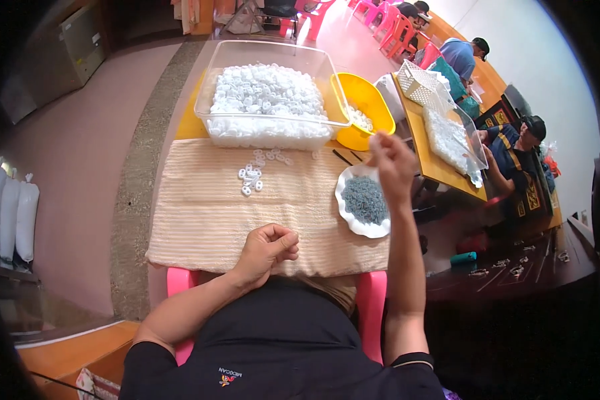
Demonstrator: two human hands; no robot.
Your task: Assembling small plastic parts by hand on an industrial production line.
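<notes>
Over the front of the striped cloth, my left hand is curled closed, thumb against the fingers; whatever it may hold is hidden. My right hand is raised beside the yellow basin, its fingers drawn together and slightly blurred; I cannot make out anything in them. Below it, a white wavy-rimmed dish holds many small grey-blue pieces. Small white oval plastic parts with holes lie loose on the cloth. More white parts are in the basin.
A large clear plastic tub heaped with white parts stands at the back. Two dark thin sticks lie near the dish. To the right, a person sits at another table bearing a clear tub. White sacks stand far left.
</notes>
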